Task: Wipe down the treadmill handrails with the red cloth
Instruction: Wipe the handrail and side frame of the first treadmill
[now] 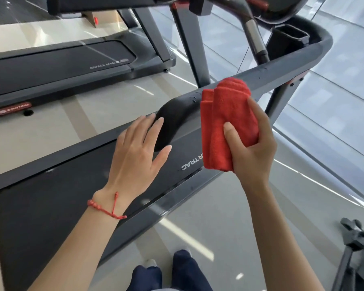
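The red cloth (225, 124) is folded into a thick pad and gripped in the right hand (252, 143), thumb pressed across its front and fingers wrapped behind. Its upper edge lies against the near handrail (281, 68), close to where the rail bends down into its rounded black end (170, 124). The left hand (139, 148) is open and holds nothing, fingers spread, its fingertips just at that rounded end.

To do this step well, I would judge it best to curl the cloth around the rail rather than only press its flat face on top, so the underside and far side get wiped too. Long strokes along the rail toward the far curved corner (321, 40) should serve better than short dabs. The open left hand could steady the rail end, then move clear so the cloth can cover that end as well. The rail shows small flecks or drops just beside the cloth, so firm pressure there seems worthwhile.

The cloth looks like plush microfibre, bright red, with stitched edges and several layers showing at the fold. It appears clean and dry, though dampness cannot be told from here. The treadmill's second handrail is out of view
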